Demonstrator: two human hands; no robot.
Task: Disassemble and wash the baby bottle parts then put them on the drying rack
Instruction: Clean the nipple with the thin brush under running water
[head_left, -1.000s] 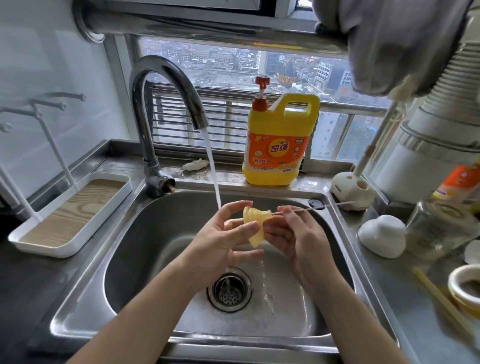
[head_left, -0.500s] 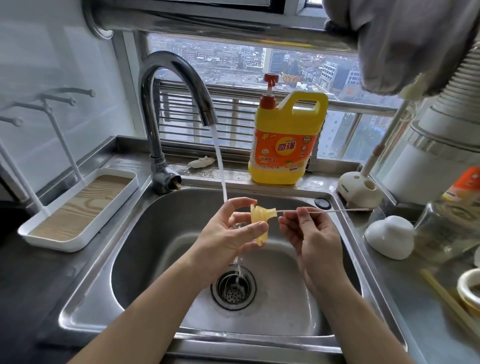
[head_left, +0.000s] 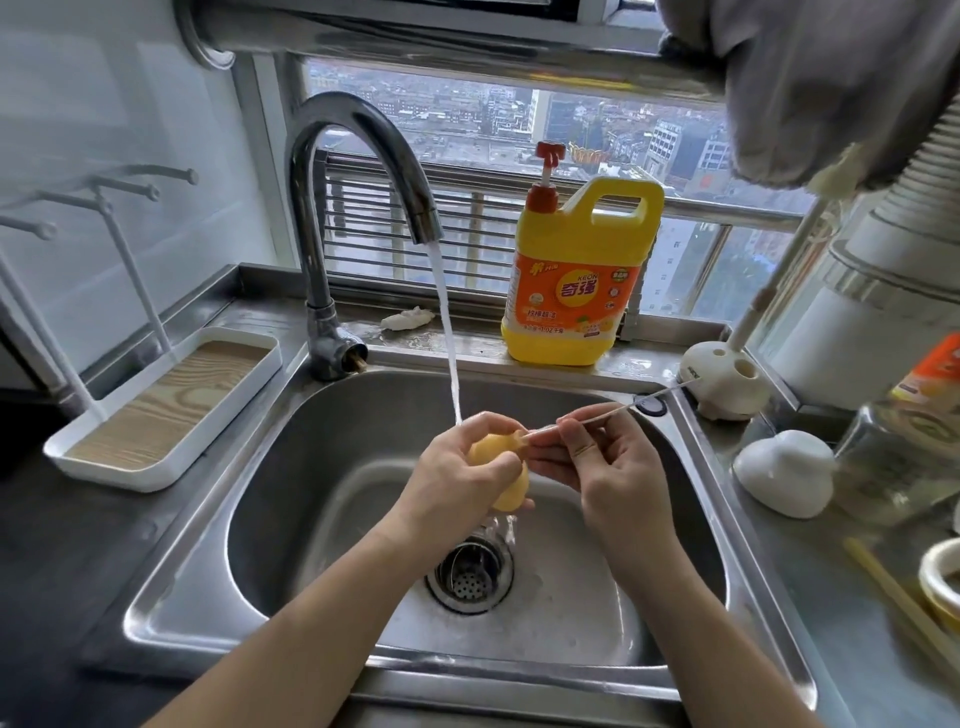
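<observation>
Right hand (head_left: 597, 462) closer, pinching thin wiry brush (head_left: 618, 411), left hand (head_left: 452, 467) gripping rounded yellow nipple (head_left: 511, 486)

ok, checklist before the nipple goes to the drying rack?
1. Left hand grips the nipple firmly: ok.
2. Brush out of the nipple: not ok. The right hand pinches it, with its tip in the nipple's end.
3. Water reaches the nipple: ok. It runs from the tap onto it.
4. Soap rinsed off: cannot tell.
5. Drying rack upright, left of the sink: ok.
</observation>
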